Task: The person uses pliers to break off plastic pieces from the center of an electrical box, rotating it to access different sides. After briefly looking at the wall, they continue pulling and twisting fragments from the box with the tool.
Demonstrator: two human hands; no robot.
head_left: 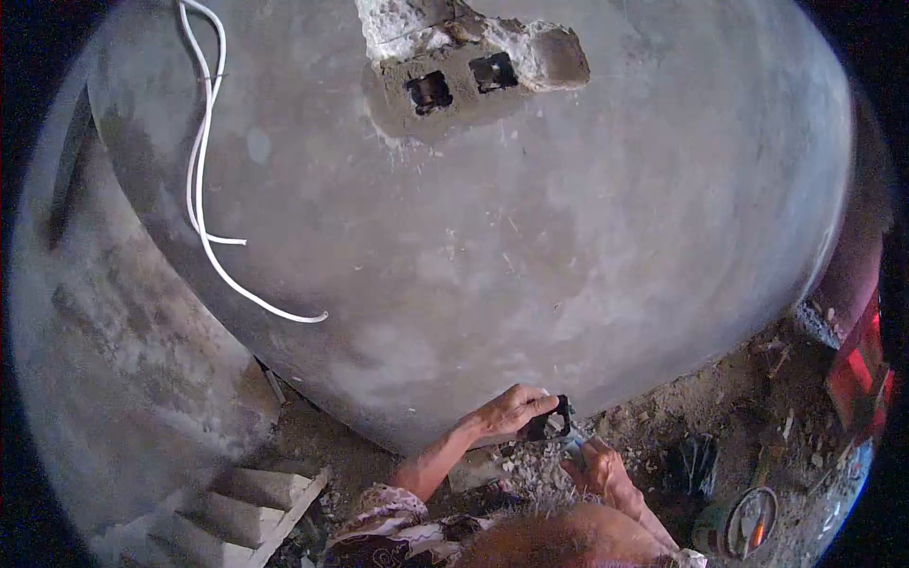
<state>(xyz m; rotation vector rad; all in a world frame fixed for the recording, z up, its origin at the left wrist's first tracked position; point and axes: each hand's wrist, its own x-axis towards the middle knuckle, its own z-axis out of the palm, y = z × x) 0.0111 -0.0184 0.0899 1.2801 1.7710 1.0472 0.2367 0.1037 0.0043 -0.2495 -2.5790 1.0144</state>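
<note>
Near the bottom centre, my left hand (511,411) grips a black square frame-like box (551,419) by its left side. My right hand (598,466) is closed just right of and below it, round a light bluish tool (574,438) whose tip is close to the box; the tool's shape is too small to make out. Above, a grey plastered wall (454,246) has two square black boxes (430,92) set in fresh mortar, beside broken white masonry. White cables (204,180) hang down the wall at the left.
Rubble (663,407) covers the ground along the wall's foot. A bucket (739,525) with an orange-handled tool stands at the lower right, near a dark container (694,464). Pale angular blocks (246,511) lie lower left. A red object (860,364) is at the right edge.
</note>
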